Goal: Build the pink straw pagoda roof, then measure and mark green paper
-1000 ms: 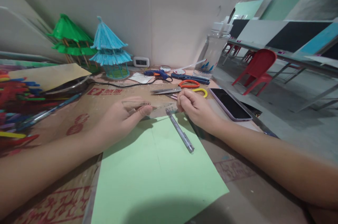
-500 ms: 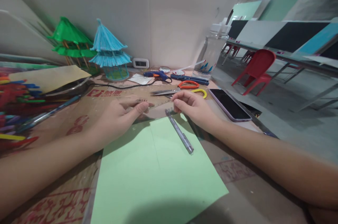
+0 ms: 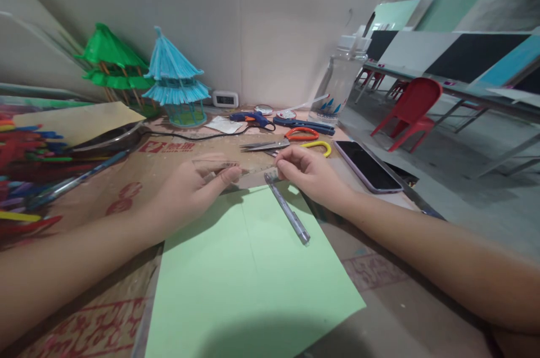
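Note:
A clear ruler point(image 3: 258, 170) with fine markings spans the gap between my two hands, just above the far edge of a light green sheet of paper point(image 3: 236, 290). My left hand point(image 3: 192, 192) is closed on the ruler's left end, thumb on top. The right end sits between the thumb and bent fingers of my right hand point(image 3: 310, 175). On the sheet lies a grey pen point(image 3: 289, 211), slanting, its upper tip close to my right fingers. A faint line runs down the upper part of the paper.
Beyond my right hand lie scissors point(image 3: 270, 145) with orange and yellow handles. A phone point(image 3: 367, 167) is at the right, and a glue gun point(image 3: 251, 118), bottle point(image 3: 335, 85) and small clock point(image 3: 225, 99) stand behind. Green point(image 3: 112, 49) and blue point(image 3: 172, 71) model pavilions are back left.
Hardly anything differs. My hands keep the ruler in nearly the same place, with only a slight shift of the fingers and view. Pen and paper stay put.

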Available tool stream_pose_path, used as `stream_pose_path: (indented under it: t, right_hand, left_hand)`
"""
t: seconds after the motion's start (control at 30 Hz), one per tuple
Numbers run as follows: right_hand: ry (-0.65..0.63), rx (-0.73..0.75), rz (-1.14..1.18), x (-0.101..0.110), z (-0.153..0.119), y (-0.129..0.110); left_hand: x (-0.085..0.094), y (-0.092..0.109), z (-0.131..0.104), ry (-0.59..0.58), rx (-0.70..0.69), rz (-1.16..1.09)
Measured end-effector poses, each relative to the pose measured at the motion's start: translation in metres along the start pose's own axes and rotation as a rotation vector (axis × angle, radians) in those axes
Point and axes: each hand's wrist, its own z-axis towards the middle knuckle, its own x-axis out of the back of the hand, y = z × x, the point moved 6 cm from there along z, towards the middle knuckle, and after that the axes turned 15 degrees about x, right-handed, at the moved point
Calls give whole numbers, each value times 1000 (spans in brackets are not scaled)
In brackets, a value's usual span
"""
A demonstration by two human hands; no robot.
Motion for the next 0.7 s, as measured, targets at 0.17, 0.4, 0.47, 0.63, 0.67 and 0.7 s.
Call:
stream_pose_path:
  t: [0.17, 0.4, 0.47, 0.63, 0.67, 0.7]
  right_hand:
    - [-84, 53, -101, -2, 2, -4]
    - [-93, -219, 283, -11, -1, 4]
    - [-82, -226, 362, -12, -2, 1]
    - [-73, -188, 499, -12, -4, -2]
    - [-77, -182, 512, -12, -4, -1]
    - [-83, -178, 516, -13, -4, -1]
  left_hand:
    - [-1, 8, -4, 2, -113, 90]
    - [5, 6, -5, 51, -175, 151]
    - [5, 6, -6, 30, -195, 151]
    - [7, 9, -6, 8, -181, 95]
    - [7, 9, -6, 9, -187, 89]
    - [7, 10, -7, 10, -199, 89]
